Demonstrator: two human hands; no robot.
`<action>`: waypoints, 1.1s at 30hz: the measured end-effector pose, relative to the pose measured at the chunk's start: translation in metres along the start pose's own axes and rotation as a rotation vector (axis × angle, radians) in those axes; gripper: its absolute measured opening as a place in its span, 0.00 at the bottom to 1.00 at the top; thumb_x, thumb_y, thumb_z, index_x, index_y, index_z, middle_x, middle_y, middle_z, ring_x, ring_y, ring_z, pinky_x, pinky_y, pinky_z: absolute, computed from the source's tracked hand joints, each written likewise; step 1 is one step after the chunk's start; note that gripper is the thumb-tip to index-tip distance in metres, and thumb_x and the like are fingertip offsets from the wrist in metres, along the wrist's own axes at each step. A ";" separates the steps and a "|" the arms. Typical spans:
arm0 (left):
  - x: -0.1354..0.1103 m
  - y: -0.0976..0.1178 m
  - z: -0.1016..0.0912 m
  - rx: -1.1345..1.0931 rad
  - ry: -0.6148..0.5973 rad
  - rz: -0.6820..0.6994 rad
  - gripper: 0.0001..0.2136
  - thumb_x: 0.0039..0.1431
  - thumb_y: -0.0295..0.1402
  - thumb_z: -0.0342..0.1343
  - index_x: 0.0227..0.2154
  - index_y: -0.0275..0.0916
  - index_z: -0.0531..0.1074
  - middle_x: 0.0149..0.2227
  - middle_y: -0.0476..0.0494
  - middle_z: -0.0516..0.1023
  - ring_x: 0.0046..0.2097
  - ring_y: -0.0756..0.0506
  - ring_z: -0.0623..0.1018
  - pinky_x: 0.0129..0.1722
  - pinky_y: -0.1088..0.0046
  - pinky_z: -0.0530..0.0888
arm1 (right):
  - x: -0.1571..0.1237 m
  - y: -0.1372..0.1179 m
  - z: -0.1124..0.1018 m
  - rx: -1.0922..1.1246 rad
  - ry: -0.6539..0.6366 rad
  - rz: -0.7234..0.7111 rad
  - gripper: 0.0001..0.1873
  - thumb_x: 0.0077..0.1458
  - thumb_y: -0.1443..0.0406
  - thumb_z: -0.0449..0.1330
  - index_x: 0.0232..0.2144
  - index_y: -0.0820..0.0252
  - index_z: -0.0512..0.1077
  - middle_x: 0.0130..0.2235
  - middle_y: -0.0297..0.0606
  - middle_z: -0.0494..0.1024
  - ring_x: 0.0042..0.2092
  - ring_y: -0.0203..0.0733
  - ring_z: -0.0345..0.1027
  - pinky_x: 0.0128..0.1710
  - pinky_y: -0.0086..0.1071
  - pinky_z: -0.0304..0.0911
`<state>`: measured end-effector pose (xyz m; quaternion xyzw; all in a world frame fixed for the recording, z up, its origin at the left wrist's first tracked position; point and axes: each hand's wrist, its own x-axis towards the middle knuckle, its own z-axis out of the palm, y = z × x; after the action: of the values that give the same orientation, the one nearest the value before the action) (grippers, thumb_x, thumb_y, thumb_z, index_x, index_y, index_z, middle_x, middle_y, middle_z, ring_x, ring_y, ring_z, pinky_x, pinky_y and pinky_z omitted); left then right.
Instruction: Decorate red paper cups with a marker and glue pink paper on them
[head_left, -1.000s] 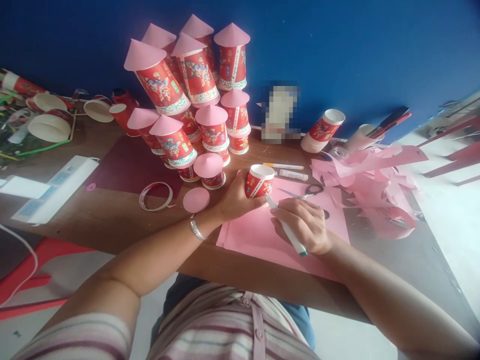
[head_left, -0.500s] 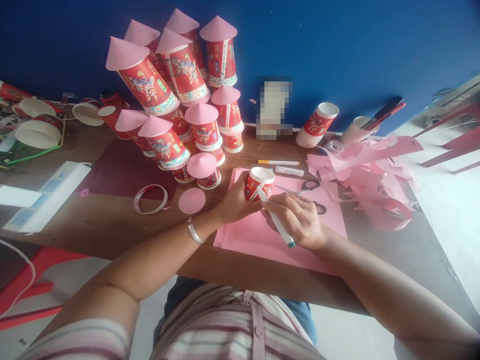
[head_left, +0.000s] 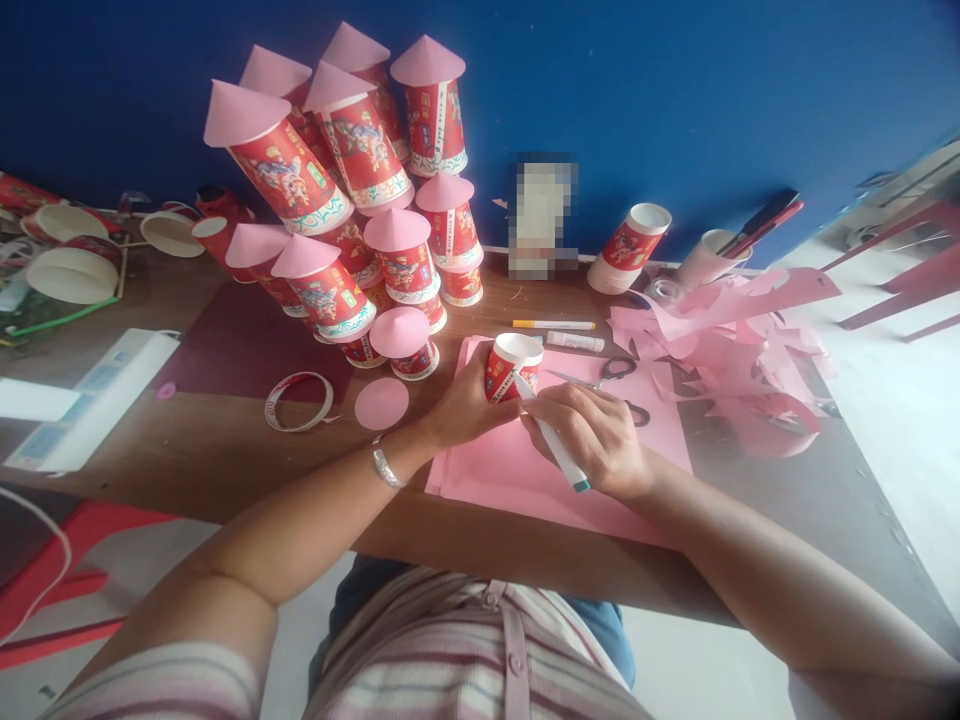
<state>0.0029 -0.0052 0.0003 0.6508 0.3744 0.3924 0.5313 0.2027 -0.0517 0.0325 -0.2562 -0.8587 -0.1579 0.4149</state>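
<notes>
My left hand point(head_left: 465, 400) is wrapped round a small red paper cup point(head_left: 511, 364) that stands mouth down on a pink paper sheet point(head_left: 525, 470). My right hand point(head_left: 592, 435) pinches a white pen point(head_left: 551, 435) with a green end, its tip against the cup's base. A silver bracelet sits on my left wrist.
A stack of red cups with pink cone lids point(head_left: 360, 190) stands behind. A pink paper disc point(head_left: 382, 403), a cut cup ring point(head_left: 298, 400), scissors point(head_left: 611, 375), a marker point(head_left: 553, 324), a glue stick point(head_left: 574, 342), pink scraps point(head_left: 735, 340), another cup point(head_left: 628, 247) and a white power strip point(head_left: 90, 400) lie around.
Both hands with the cup and pen have shifted slightly toward the cup stack across the pink sheet; the pen tip has come in against the cup.
</notes>
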 end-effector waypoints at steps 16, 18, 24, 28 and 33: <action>0.000 0.009 -0.005 -0.093 -0.037 -0.039 0.28 0.52 0.47 0.76 0.46 0.39 0.69 0.41 0.46 0.74 0.43 0.45 0.75 0.44 0.67 0.76 | 0.008 0.003 -0.007 0.001 0.013 0.010 0.11 0.65 0.75 0.63 0.48 0.62 0.71 0.32 0.36 0.79 0.31 0.38 0.74 0.32 0.30 0.73; 0.001 0.010 -0.006 -0.100 -0.047 -0.043 0.29 0.51 0.48 0.76 0.46 0.39 0.69 0.41 0.46 0.74 0.43 0.45 0.76 0.43 0.67 0.76 | 0.009 0.003 -0.007 0.009 0.015 0.010 0.12 0.65 0.75 0.64 0.49 0.62 0.71 0.32 0.35 0.79 0.31 0.39 0.75 0.32 0.30 0.73; 0.001 0.008 -0.010 -0.219 -0.073 -0.126 0.32 0.50 0.49 0.77 0.49 0.39 0.68 0.43 0.44 0.77 0.44 0.44 0.79 0.43 0.66 0.78 | 0.009 0.005 -0.008 0.026 0.039 0.028 0.13 0.65 0.75 0.63 0.50 0.61 0.71 0.34 0.37 0.80 0.31 0.39 0.75 0.31 0.30 0.73; 0.001 0.004 -0.013 -0.303 -0.129 -0.155 0.32 0.51 0.46 0.77 0.52 0.39 0.70 0.44 0.42 0.80 0.44 0.44 0.81 0.42 0.66 0.79 | 0.008 0.005 -0.008 0.050 0.049 0.061 0.12 0.66 0.74 0.63 0.49 0.59 0.71 0.34 0.36 0.80 0.31 0.38 0.75 0.30 0.30 0.73; 0.003 0.000 -0.015 -0.377 -0.186 -0.125 0.26 0.53 0.44 0.77 0.49 0.38 0.75 0.42 0.43 0.82 0.43 0.44 0.83 0.45 0.65 0.80 | 0.007 0.004 -0.008 0.056 0.060 0.089 0.13 0.65 0.75 0.63 0.49 0.59 0.71 0.34 0.34 0.80 0.31 0.38 0.75 0.30 0.30 0.71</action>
<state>-0.0096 0.0035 0.0025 0.5490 0.2834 0.3602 0.6989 0.2060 -0.0496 0.0431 -0.2778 -0.8375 -0.1227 0.4543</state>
